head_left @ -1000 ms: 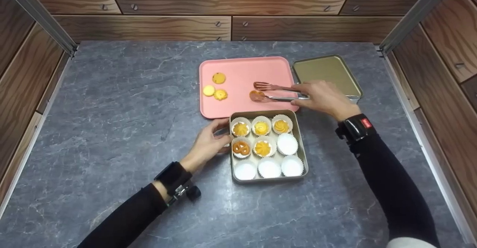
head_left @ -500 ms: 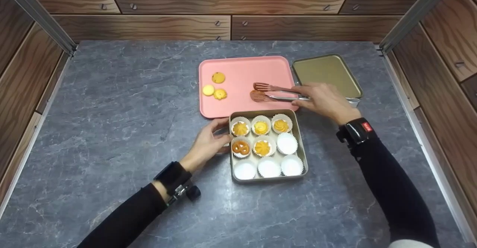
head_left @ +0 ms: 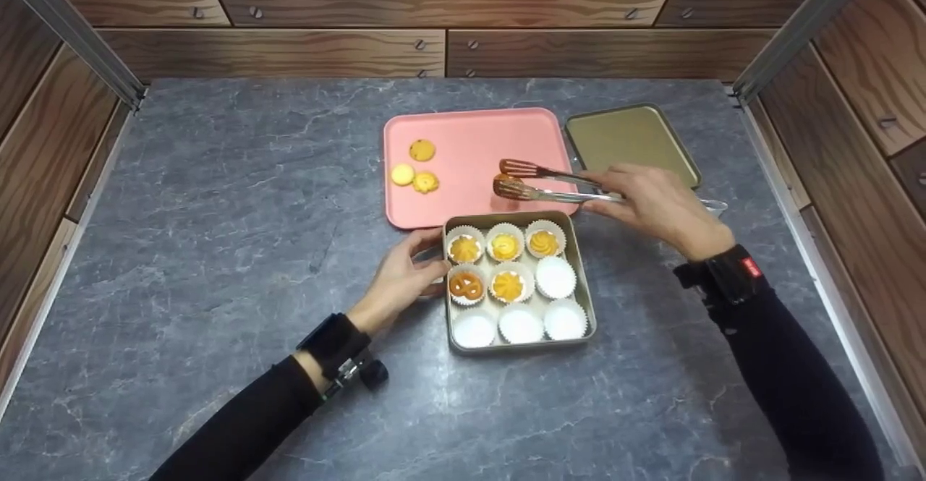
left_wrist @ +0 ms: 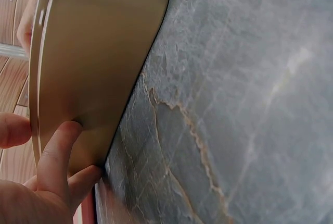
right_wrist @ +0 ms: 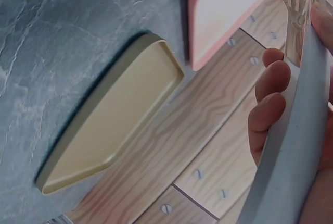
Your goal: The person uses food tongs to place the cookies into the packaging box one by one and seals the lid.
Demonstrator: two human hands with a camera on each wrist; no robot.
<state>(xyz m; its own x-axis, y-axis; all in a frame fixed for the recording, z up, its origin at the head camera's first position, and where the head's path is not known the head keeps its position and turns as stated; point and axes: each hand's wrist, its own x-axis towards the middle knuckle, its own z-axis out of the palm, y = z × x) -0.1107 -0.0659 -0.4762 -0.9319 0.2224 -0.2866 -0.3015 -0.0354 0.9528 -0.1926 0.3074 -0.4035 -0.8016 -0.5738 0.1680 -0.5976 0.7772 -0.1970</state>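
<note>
The square tin [head_left: 587, 300], nearest on the worktop [head_left: 217, 199], is steadied by the left hand [head_left: 396, 282], whose fingers are curled against its left wall beside the filled paper cups, and it could be nudged sideways if that hold were loosened. Just beyond, the tongs [head_left: 535, 181] are squeezed in the right hand [head_left: 655, 202], and a small cookie [head_left: 504, 179] is pinched between their tips above the near edge of the pink tray [head_left: 470, 134]. That cookie could be dropped or crushed by uneven pressure, while three loose cookies [head_left: 414, 166] and the lid [head_left: 629, 141] lie farther back.
</note>
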